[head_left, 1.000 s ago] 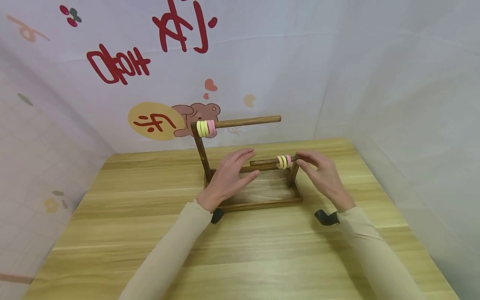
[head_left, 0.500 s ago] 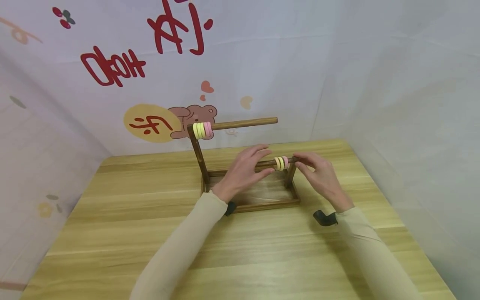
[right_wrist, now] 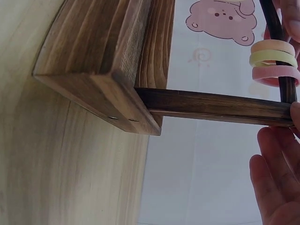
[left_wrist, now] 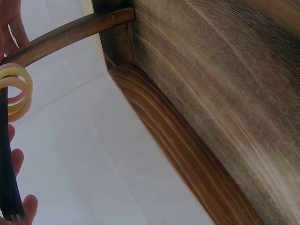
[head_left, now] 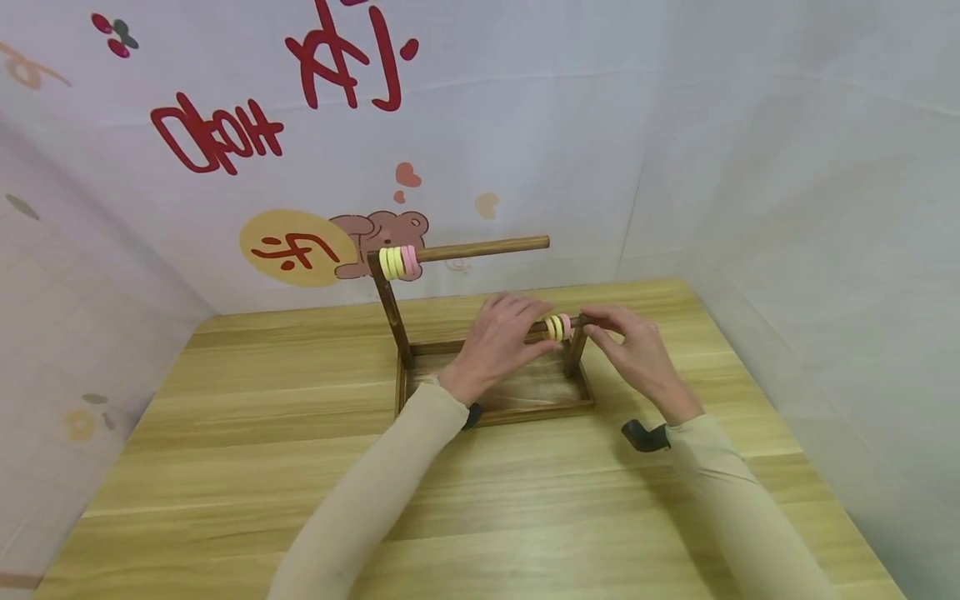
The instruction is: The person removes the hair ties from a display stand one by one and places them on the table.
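Observation:
A dark wooden rack [head_left: 495, 414] has a tall post with an upper rod [head_left: 487, 247] and a short post with a lower rod [right_wrist: 287, 89]. Pink [right_wrist: 274, 71], yellow [right_wrist: 269, 57] and pale orange [right_wrist: 272, 45] rings hang on the lower rod. My left hand [head_left: 498, 337] straddles that rod from the left, fingers and thumb curved, fingertips right at the pale orange ring. On the other side my right hand [head_left: 633, 354] pinches the rack where the lower rod meets the short post [right_wrist: 220, 107], its other fingers extended. The left palm hides the lower rod's free end in the head view.
Yellow and pink rings [head_left: 397, 262] sit at the post end of the upper rod. The rack stands on a wood-grain table [head_left: 525, 517], with a printed white cloth [head_left: 585, 150] behind it. A black wrist mount [head_left: 645, 436] juts beside the right sleeve.
My left hand has moved right along the lower rod to the rings, and its fingers have drawn closer together. The right hand keeps its place at the short post.

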